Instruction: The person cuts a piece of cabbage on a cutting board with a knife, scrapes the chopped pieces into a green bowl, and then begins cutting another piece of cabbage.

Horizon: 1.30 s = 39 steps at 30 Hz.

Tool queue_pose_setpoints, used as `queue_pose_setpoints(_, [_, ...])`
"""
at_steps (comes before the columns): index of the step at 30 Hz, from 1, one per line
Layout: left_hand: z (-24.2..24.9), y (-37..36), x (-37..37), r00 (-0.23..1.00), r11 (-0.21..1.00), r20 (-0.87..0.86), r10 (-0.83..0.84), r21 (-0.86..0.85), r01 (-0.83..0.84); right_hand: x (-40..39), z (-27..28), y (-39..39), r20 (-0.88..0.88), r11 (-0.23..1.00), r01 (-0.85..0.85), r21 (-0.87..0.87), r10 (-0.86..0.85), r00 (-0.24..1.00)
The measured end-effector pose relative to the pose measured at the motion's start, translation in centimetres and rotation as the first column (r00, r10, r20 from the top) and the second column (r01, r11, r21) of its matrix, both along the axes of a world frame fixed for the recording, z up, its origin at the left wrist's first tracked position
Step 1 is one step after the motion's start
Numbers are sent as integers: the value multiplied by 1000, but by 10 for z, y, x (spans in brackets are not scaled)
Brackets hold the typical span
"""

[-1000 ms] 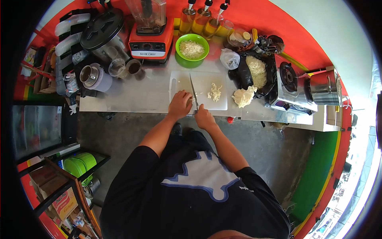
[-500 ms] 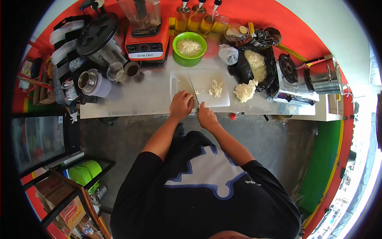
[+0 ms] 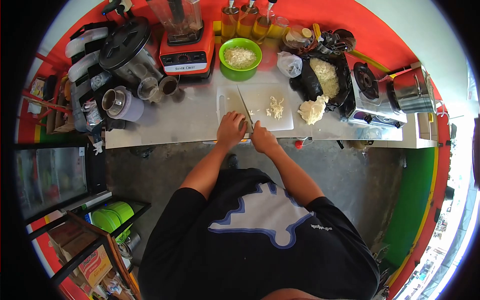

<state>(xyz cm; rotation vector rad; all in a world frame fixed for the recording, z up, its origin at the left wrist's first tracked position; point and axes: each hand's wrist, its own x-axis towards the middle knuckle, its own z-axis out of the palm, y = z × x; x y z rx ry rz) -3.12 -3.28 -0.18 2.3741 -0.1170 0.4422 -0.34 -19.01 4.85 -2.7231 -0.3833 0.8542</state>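
A white cutting board [image 3: 281, 122] lies at the counter's front edge. My right hand [image 3: 263, 138] is closed round the handle of a kitchen knife [image 3: 243, 102], whose blade slants across the board with its tip pointing away from me. Just left of the blade, my left hand [image 3: 231, 129] presses down with curled fingers; whatever lies under them is hidden. Right of the blade rests a small heap of pale shredded pieces [image 3: 275, 108], with a few bits nearer the knife. Beside the board sits a ragged, cream-white lump [image 3: 313, 110].
Behind the board stands a green bowl [image 3: 224, 50] of pale shreds. A red blender [image 3: 186, 55] and oil bottles [image 3: 247, 22] line the back. To the right are a black bag [image 3: 308, 86] of pale shreds and a gas stove [image 3: 367, 107]; cups and a jug [image 3: 117, 102] stand left.
The whole view has shifted slightly. The knife and my right hand have moved a little forward over the board; my left hand keeps its place beside the blade.
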Motion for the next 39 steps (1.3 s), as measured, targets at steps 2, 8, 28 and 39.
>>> queue_pose_setpoints(2, [-2,-1,0,1000,1000,4,-6,1,6,2,9,0,12,1000,-30,-5,30,999])
queue_pose_setpoints(8, [-7,2,2,1000,999,17,-25,-31,25,-18,2,-4,2,999,2,-37,-2,1000])
queue_pose_setpoints(28, [-7,4,0,997,997,66,-46,-64,50,3,-6,3,14,999,-11,53,10,1000])
queue_pose_setpoints(39, [-7,4,3,998,996,49,-49,-71,52,-17,-10,-1,13,992,86,92,-87,996])
